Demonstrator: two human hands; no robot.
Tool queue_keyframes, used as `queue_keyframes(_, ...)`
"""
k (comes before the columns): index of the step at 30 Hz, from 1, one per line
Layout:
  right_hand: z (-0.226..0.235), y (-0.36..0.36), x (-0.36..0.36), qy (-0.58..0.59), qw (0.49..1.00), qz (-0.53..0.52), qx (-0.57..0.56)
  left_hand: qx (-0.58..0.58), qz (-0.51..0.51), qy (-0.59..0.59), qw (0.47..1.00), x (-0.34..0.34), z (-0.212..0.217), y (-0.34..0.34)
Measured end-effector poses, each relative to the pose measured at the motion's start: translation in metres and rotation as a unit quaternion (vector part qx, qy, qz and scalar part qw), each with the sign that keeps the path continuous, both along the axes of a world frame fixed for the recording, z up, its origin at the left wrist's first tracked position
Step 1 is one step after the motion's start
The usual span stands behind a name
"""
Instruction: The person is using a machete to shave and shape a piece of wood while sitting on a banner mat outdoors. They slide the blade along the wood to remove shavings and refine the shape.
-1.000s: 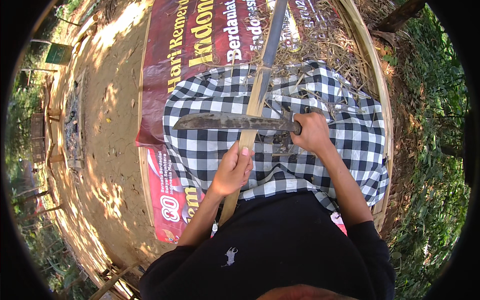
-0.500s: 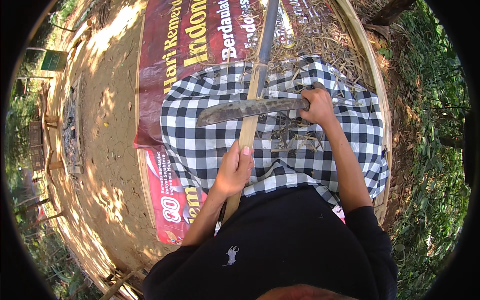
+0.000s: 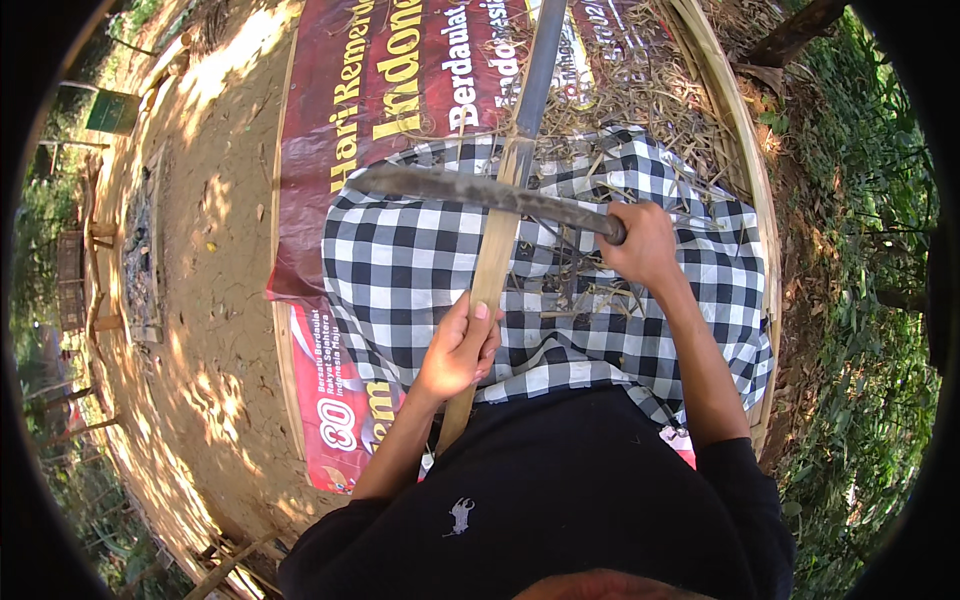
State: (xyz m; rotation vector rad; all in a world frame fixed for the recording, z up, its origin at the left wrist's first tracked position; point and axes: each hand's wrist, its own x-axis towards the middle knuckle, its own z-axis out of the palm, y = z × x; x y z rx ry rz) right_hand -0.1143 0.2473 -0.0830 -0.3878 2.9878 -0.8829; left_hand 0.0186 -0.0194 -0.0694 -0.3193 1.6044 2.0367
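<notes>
A long bamboo strip (image 3: 495,245) runs from beside my body up past the top of the view, pale near me and dark grey at its far part. My left hand (image 3: 461,345) is closed round its pale part, thumb on top. My right hand (image 3: 641,243) grips the handle of a machete (image 3: 450,188). The dark, curved blade lies crosswise over the strip, beyond my left hand, its tip pointing left. Whether its edge touches the bamboo I cannot tell. Under both lies a black-and-white checked cloth (image 3: 390,255), spread over my lap, with shavings on it.
A red printed banner (image 3: 330,120) covers the platform I sit on. Bamboo shavings (image 3: 640,85) are heaped at the far right, by the platform's wooden edge (image 3: 735,110). Bare ground (image 3: 220,270) lies to the left, with an ash-filled fire pit (image 3: 143,255). Green plants (image 3: 870,250) grow at right.
The machete's tip has swung away from me, and the blade now slants across the strip. My right hand has shifted slightly nearer to me; my left hand still holds the bamboo.
</notes>
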Motion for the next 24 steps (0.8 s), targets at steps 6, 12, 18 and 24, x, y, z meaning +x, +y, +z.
queue_keyframes(6, -0.019, -0.008, 0.004, 0.032, 0.997, 0.054, 0.052, -0.086, -0.010, 0.053, 0.995, -0.001, -0.003, 0.009)
queue_keyframes(12, -0.052, 0.017, -0.010, 0.049, 0.994, 0.092, 0.045, -0.162, -0.012, 0.126, 0.979, 0.018, -0.023, 0.014)
queue_keyframes(18, -0.055, 0.069, -0.060, 0.030, 0.973, -0.224, 0.035, -0.055, 0.029, -0.016, 0.998, 0.033, -0.013, 0.003)
queue_keyframes(24, -0.018, 0.032, -0.008, -0.056, 0.994, -0.090, -0.002, 0.054, 0.053, -0.061, 0.995, 0.014, -0.010, -0.013)
